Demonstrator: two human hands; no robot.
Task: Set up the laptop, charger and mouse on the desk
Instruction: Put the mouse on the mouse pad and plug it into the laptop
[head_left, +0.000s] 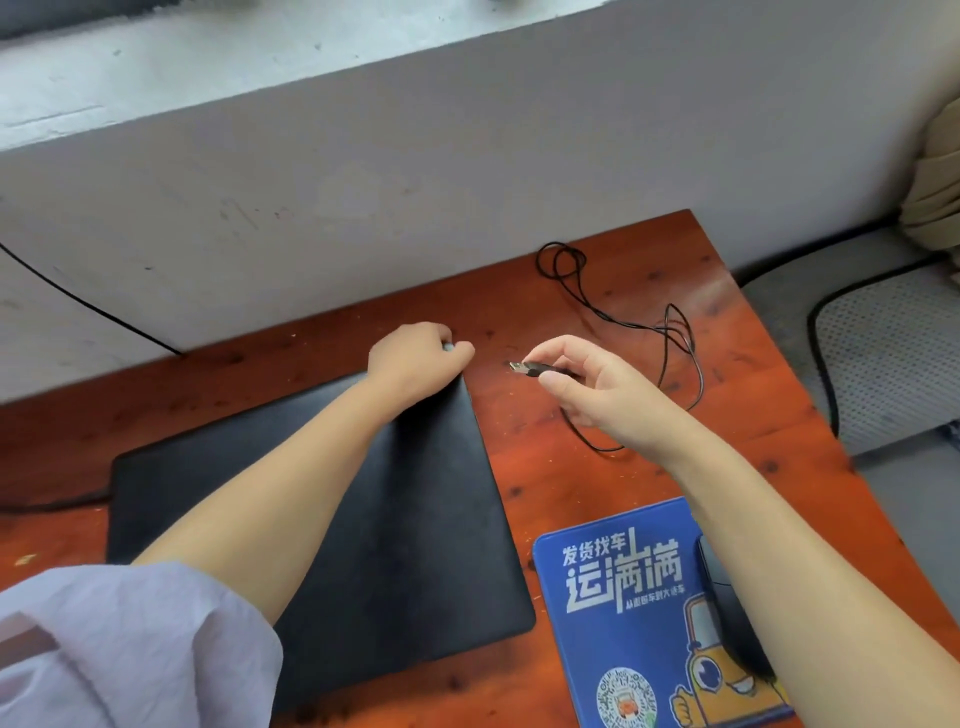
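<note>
While the left hand (415, 358) curls closed on the far right corner of the shut laptop (322, 525) mid-frame, the right hand (587, 384) pinches a USB plug (530, 368); the mouse (727, 603) sits on its pad (623, 613), lower right.

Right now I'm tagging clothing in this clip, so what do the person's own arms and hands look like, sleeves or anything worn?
The left hand and right hand are bare: no gloves, rings, watch or bracelets show. A loose, crinkled pale lilac sleeve covers the left upper arm, ending near the elbow, forearm bare. The right forearm is bare as far as the frame shows; no sleeve is visible there.
</note>
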